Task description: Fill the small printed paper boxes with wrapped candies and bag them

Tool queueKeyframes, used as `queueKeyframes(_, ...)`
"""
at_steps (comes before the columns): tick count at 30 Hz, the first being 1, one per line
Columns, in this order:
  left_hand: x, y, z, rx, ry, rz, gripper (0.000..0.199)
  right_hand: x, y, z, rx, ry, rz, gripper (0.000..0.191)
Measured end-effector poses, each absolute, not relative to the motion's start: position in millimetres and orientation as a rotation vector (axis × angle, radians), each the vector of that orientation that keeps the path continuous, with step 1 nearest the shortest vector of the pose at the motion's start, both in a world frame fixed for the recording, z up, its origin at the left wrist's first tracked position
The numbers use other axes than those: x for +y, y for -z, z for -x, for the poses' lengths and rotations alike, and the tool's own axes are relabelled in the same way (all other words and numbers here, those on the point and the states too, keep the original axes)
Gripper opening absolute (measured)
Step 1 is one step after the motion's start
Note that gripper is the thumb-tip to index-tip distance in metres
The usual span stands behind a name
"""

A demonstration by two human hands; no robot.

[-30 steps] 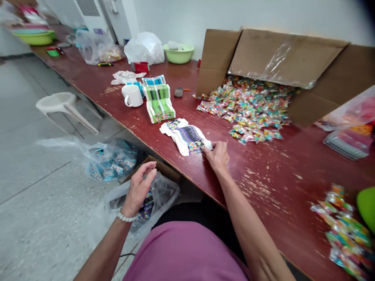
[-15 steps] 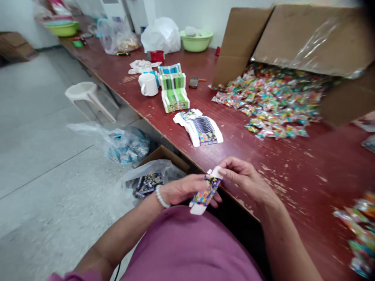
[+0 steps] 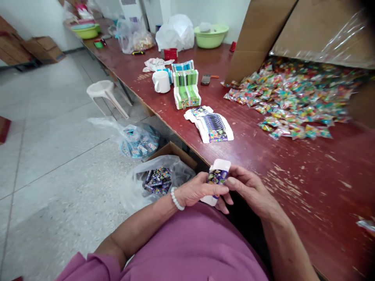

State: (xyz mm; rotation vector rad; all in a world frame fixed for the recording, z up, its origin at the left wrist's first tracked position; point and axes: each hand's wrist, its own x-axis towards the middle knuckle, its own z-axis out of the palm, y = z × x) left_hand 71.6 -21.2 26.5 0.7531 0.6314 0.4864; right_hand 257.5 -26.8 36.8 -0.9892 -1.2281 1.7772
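A small printed cardboard box (image 3: 217,176), dark purple with bright candy pictures, is held between both hands just off the table edge. Its white end flap stands up at the top, and another white flap shows below. My left hand (image 3: 202,190) wraps around the box, thumb across its front. My right hand (image 3: 244,185) pinches the box's right side near the top with thumb and fingers. On the table beyond lies a fanned stack of flat purple cartons (image 3: 216,128).
Many wrapped candies (image 3: 293,101) spill from a large cardboard carton (image 3: 258,35) at right. Green cartons (image 3: 187,91) and a white mug (image 3: 161,81) stand farther back. Below the table edge, a plastic bag (image 3: 137,171) holds several purple boxes. A white stool (image 3: 101,89) stands left.
The box has been turned more upright, its top flap now raised. My left thumb has moved across its front, and my right fingers have shifted from the flap to its side.
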Motion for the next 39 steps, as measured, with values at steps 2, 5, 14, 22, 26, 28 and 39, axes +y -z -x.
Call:
queueKeyframes(2,-18.9,-23.9,-71.1,0.660,-0.546,-0.783,0.037,-30.0,-34.3,-249.5,-1.222,-1.800,1.008,0.033)
queueKeyframes(5,-16.3,-20.5,-68.3,0.649,-0.515,-0.814,0.038,-30.7,-30.1,-239.7,-1.233,-1.491,1.158,0.035)
queueKeyframes(14,-14.7,-17.8,-61.7,0.561,-0.476,-0.816,0.067,-32.3,-45.2,-235.9,-1.882,-0.266,1.307,0.021)
queueKeyframes(22,-8.2,-31.8,-51.1,0.585,-0.378,-1.085,0.066,-30.8,-57.8,-239.0,-1.973,-0.638,1.293,0.013)
queueKeyframes(26,-4.8,-35.3,-47.1,0.556,-0.353,-1.113,0.063,-28.2,-63.4,-243.5,-1.938,-0.790,1.277,0.013)
queueKeyframes(28,-3.6,-33.4,-46.5,0.548,-0.319,-1.094,0.064,-26.5,-64.1,-245.5,-1.923,-0.944,1.263,0.013)
queueKeyframes(39,0.2,-41.9,-49.8,0.628,-0.254,-1.130,0.037,-17.3,-74.0,-256.2,-1.982,-1.329,1.059,0.021)
